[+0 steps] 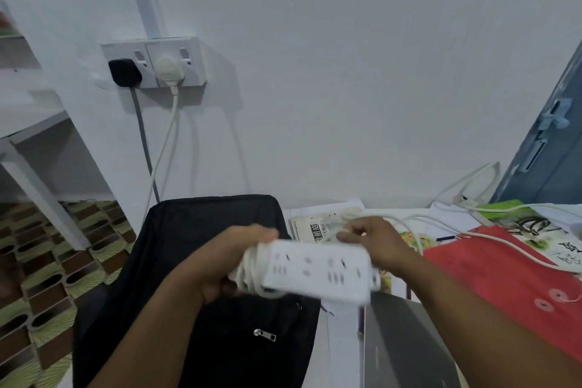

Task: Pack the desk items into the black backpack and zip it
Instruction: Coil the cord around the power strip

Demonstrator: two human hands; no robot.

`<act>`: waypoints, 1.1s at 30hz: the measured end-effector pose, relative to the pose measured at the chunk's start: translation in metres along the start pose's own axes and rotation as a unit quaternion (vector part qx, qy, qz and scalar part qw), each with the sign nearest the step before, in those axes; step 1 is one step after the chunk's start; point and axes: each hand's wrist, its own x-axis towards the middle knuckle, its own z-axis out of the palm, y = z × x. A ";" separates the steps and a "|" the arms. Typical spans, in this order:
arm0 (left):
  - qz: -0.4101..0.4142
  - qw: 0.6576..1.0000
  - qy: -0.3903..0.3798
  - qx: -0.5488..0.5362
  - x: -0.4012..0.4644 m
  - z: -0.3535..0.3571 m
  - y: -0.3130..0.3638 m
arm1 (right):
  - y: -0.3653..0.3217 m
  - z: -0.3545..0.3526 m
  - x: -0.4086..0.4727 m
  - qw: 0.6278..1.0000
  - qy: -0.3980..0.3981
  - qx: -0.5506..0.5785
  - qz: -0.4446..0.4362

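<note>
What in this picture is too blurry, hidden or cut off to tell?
Head view:
- Power strip: motion-blurred, so its markings are unreadable.
- Black backpack: both forearms cover it, so whether its main opening is unzipped is unclear.
- Red folder: cut off by the right edge.
- Left hand fingers: hidden behind the wound cord.

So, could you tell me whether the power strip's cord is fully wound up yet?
Not yet. Part of the cord is coiled round the power strip, but the rest trails loose across the desk.
</note>
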 end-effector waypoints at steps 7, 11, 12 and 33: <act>0.019 0.967 -0.076 0.244 0.012 0.016 -0.006 | -0.079 -0.022 0.013 0.995 0.017 0.094 0.021; 0.032 0.969 -0.016 0.243 0.022 0.022 -0.012 | -0.113 -0.017 -0.002 0.983 -0.017 0.181 0.031; 0.034 0.980 0.020 0.197 0.024 0.023 -0.013 | -0.116 -0.014 -0.007 0.979 -0.020 0.201 0.027; 0.011 0.954 0.136 -0.266 0.033 0.020 -0.024 | -0.044 0.055 -0.054 0.973 -0.095 0.209 0.012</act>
